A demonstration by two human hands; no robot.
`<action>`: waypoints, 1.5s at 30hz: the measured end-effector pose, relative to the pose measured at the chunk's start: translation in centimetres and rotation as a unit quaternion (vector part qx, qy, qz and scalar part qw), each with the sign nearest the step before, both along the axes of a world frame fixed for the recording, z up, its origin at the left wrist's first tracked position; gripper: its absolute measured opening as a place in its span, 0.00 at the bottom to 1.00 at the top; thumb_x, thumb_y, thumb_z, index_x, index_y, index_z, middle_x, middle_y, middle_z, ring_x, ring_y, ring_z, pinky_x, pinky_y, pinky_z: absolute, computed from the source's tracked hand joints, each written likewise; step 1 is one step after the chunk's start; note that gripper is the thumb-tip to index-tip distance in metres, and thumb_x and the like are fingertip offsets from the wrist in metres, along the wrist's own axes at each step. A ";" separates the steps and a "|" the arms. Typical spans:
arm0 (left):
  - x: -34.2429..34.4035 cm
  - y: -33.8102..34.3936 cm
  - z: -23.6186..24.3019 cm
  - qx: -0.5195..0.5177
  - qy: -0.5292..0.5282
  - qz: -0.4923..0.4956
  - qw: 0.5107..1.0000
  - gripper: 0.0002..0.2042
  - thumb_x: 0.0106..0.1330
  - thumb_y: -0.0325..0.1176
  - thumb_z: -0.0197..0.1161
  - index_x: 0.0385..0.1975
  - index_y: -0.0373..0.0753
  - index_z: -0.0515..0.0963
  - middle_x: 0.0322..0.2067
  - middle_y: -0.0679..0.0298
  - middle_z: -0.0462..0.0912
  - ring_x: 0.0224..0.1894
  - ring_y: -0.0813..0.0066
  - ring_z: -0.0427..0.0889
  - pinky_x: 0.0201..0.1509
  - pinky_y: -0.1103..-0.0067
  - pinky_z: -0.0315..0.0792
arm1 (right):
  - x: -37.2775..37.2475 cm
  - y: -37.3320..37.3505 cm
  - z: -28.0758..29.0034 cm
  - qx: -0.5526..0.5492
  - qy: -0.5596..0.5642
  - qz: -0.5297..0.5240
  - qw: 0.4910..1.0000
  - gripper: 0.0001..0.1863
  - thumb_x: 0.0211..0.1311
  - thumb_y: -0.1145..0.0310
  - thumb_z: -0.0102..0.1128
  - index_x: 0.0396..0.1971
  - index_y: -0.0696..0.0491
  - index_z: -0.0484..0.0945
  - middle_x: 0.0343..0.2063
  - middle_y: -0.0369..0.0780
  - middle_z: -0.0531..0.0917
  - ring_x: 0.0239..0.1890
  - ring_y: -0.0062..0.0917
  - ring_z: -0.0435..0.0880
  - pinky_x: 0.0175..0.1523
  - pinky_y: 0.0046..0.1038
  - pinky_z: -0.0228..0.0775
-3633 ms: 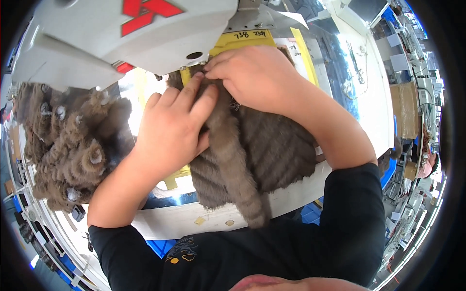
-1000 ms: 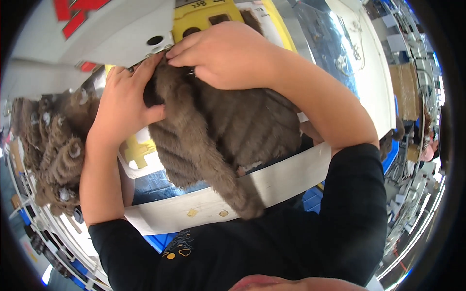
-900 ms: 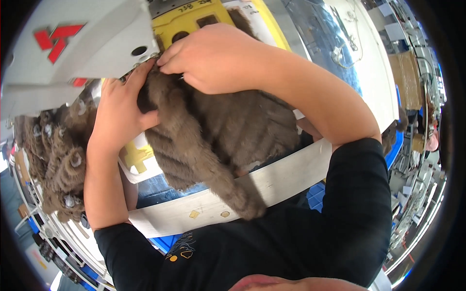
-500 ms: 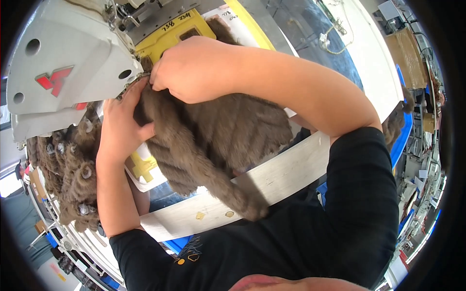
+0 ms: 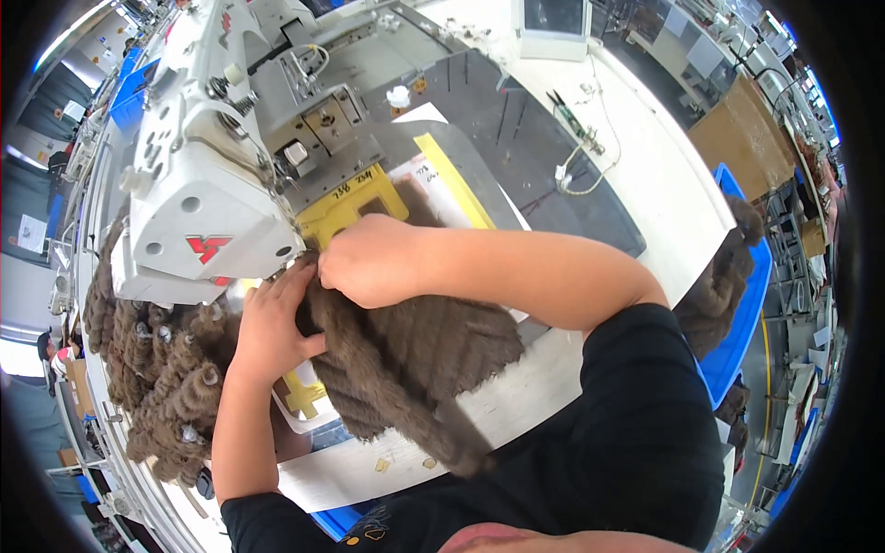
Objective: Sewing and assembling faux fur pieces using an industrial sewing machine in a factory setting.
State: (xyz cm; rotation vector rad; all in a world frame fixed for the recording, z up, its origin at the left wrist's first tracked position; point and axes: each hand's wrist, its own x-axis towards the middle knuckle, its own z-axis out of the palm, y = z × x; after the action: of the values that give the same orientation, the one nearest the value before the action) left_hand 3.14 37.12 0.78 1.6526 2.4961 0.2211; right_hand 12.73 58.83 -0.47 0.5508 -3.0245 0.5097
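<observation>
A brown fur piece [image 5: 442,336] lies under the head of a white sewing machine [image 5: 207,221], with a long fur strip [image 5: 383,382] running over it toward me. My left hand [image 5: 277,327] rests at the fur's left edge, fingers stretched out close together near the needle area and thumb apart. Beside it, my right hand [image 5: 369,263] is closed, its fingertips pressed together at the top of the strip. What the right fingers pinch is hidden. A yellow template [image 5: 355,207] sits partly beneath the fur, just beyond my right hand. The needle itself cannot be made out.
Bundled brown fur [image 5: 175,378] is heaped left of the machine. Green-handled snippers [image 5: 567,115] and a pale cord [image 5: 604,170] lie on the far right tabletop [image 5: 659,203]. A blue bin [image 5: 747,313] with more fur stands at the right.
The view has shifted, so the machine and hands sit lower and more of the far tabletop shows. Both hands keep about the same place and pose at the fur.
</observation>
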 end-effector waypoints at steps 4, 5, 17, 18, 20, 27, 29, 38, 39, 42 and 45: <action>0.5 -0.3 0.3 -0.007 -0.015 0.008 1.000 0.45 0.38 0.38 0.77 0.66 0.39 0.73 0.67 0.55 0.75 0.63 0.51 0.76 0.66 0.62 0.69 | 0.2 -0.3 0.8 0.008 -0.026 0.008 1.000 0.09 0.59 0.71 0.56 0.33 0.51 0.87 0.32 0.42 0.88 0.39 0.41 0.88 0.43 0.43 0.80; 0.6 -0.3 0.4 -0.018 -0.020 0.014 1.000 0.46 0.38 0.38 0.77 0.66 0.39 0.73 0.67 0.56 0.75 0.63 0.51 0.76 0.66 0.62 0.69 | 0.2 -0.4 0.8 0.002 -0.027 0.014 1.000 0.09 0.59 0.71 0.57 0.33 0.51 0.87 0.32 0.42 0.88 0.39 0.41 0.88 0.43 0.43 0.80; 0.4 0.4 0.4 -0.016 -0.009 -0.005 1.000 0.47 0.41 0.44 0.77 0.68 0.39 0.70 0.68 0.57 0.74 0.63 0.52 0.76 0.68 0.61 0.68 | -0.2 0.3 1.7 0.037 -0.094 -0.003 0.995 0.16 0.60 0.72 0.56 0.45 0.49 0.88 0.44 0.36 0.89 0.47 0.36 0.87 0.50 0.42 0.79; 0.5 0.2 0.4 -0.018 -0.001 -0.008 1.000 0.47 0.41 0.44 0.77 0.68 0.39 0.70 0.68 0.57 0.74 0.63 0.52 0.76 0.68 0.61 0.69 | -0.1 0.4 1.5 0.021 -0.083 -0.002 0.996 0.16 0.60 0.72 0.56 0.46 0.49 0.88 0.46 0.35 0.89 0.49 0.35 0.87 0.51 0.41 0.79; 0.4 0.0 0.4 -0.017 0.007 -0.008 1.000 0.47 0.41 0.44 0.78 0.68 0.39 0.70 0.68 0.57 0.74 0.62 0.53 0.76 0.68 0.62 0.69 | 0.0 0.4 1.2 0.007 -0.072 0.002 0.997 0.17 0.60 0.72 0.56 0.47 0.49 0.88 0.48 0.35 0.89 0.50 0.34 0.86 0.52 0.40 0.79; 1.0 -0.8 0.5 -0.026 0.009 0.008 1.000 0.49 0.41 0.45 0.79 0.70 0.39 0.69 0.70 0.60 0.72 0.63 0.55 0.76 0.67 0.64 0.70 | 0.2 -0.3 1.1 -0.014 -0.057 0.005 0.998 0.18 0.59 0.71 0.58 0.49 0.49 0.87 0.52 0.35 0.87 0.54 0.33 0.85 0.56 0.38 0.79; 1.6 -0.9 0.4 -0.028 0.018 0.011 0.999 0.50 0.41 0.45 0.79 0.70 0.40 0.67 0.70 0.60 0.72 0.63 0.56 0.76 0.67 0.64 0.70 | 0.3 -0.2 1.3 -0.007 -0.064 -0.003 0.998 0.18 0.59 0.70 0.58 0.49 0.49 0.87 0.52 0.35 0.87 0.54 0.33 0.85 0.56 0.38 0.79; 9.7 -2.4 2.5 0.042 0.101 -0.016 0.994 0.46 0.40 0.39 0.80 0.67 0.44 0.71 0.68 0.58 0.72 0.56 0.62 0.77 0.58 0.66 0.71 | 0.0 1.0 0.3 -0.055 -0.014 0.007 0.998 0.17 0.58 0.69 0.57 0.46 0.50 0.88 0.50 0.38 0.88 0.53 0.38 0.85 0.56 0.41 0.78; 10.7 -2.7 2.6 0.062 0.125 -0.091 0.986 0.40 0.43 0.39 0.78 0.64 0.44 0.75 0.67 0.58 0.74 0.54 0.64 0.78 0.55 0.68 0.71 | 0.0 1.1 0.1 -0.065 -0.005 0.012 0.998 0.17 0.59 0.69 0.56 0.45 0.50 0.88 0.50 0.38 0.88 0.53 0.38 0.85 0.56 0.40 0.77; 13.8 -3.2 1.5 0.049 0.112 -0.165 0.979 0.31 0.43 0.40 0.75 0.54 0.45 0.80 0.62 0.61 0.78 0.48 0.69 0.78 0.49 0.71 0.70 | -0.4 1.0 -0.6 -0.086 -0.003 0.011 0.996 0.16 0.59 0.70 0.56 0.44 0.51 0.88 0.49 0.39 0.88 0.53 0.38 0.85 0.57 0.40 0.77; 15.3 -4.1 0.8 0.032 0.149 -0.174 0.973 0.19 0.51 0.36 0.67 0.46 0.45 0.80 0.55 0.64 0.82 0.44 0.71 0.78 0.45 0.74 0.69 | -0.3 1.3 0.1 -0.062 0.002 -0.010 0.998 0.15 0.60 0.70 0.56 0.43 0.50 0.88 0.45 0.39 0.88 0.50 0.38 0.86 0.54 0.41 0.79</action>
State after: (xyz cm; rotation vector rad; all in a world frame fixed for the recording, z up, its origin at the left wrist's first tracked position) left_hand 18.44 33.04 1.60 2.2622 2.3520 0.0134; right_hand 12.45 60.14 -0.34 0.5124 -2.9659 0.6879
